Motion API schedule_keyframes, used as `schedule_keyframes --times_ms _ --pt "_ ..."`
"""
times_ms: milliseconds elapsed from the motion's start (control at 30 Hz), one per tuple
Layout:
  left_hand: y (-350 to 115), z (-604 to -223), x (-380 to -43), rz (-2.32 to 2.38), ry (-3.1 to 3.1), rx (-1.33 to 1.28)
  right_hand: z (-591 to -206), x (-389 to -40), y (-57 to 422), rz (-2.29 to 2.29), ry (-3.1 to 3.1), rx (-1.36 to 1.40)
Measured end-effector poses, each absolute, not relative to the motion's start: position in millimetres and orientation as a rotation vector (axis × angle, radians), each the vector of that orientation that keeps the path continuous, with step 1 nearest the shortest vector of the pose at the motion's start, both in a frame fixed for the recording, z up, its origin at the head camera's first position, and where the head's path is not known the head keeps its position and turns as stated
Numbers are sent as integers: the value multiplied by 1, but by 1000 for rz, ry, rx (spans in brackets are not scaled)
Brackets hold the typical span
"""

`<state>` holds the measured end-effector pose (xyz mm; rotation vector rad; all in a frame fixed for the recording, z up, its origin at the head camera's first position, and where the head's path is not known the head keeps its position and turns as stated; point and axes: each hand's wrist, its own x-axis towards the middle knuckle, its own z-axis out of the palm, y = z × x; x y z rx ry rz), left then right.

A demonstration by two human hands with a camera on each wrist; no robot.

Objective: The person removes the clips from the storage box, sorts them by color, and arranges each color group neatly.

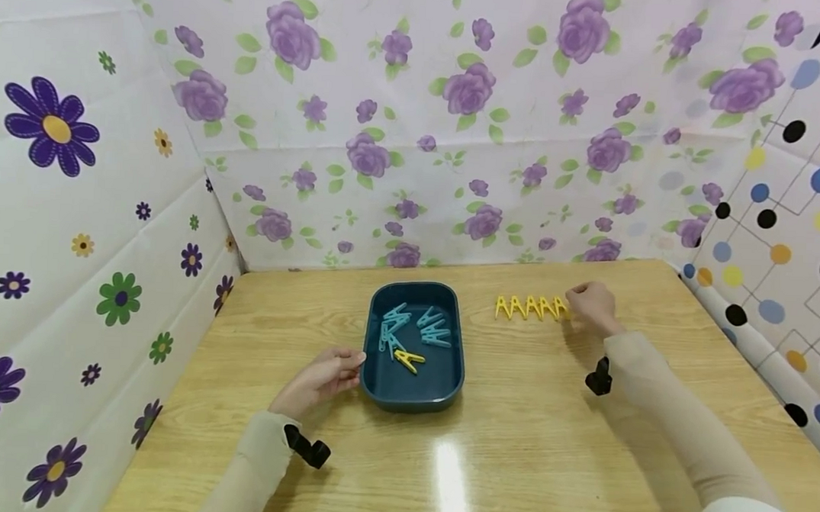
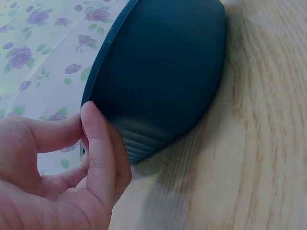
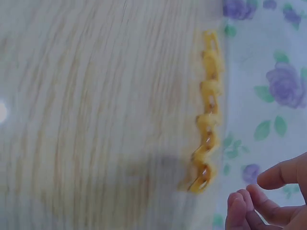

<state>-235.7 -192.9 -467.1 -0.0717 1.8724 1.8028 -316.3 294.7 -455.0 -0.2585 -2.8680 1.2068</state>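
Observation:
A dark blue rectangular bin stands on the table, and my left hand pinches its left rim between thumb and fingers. The left wrist view shows the thumb and fingertips meeting over the bin's edge. Inside lie several light blue clothespins and one yellow clothespin. To the right of the bin, several yellow clothespins form a side-by-side row. My right hand is at the right end of that row, fingers loosely bent. In the right wrist view nothing shows between its fingertips.
Everything is on a wooden table. A flowered cloth hangs behind its back edge, with patterned cloths at the left and right sides. Each wrist carries a small black camera, such as the right one.

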Motion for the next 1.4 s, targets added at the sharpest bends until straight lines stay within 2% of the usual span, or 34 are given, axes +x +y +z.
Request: schedule_keyframes --times_ms 300,767,1400 --pt "-195 -463 -233 1811 1885 -30 -434 -314 257 1219 -2806 -148" --pt "-192 -464 -235 1822 1861 -119 -427 -312 221 1593 -2840 -53" --pt "-193 -464 -236 1814 1856 -87 -424 -313 183 1756 -2890 44"
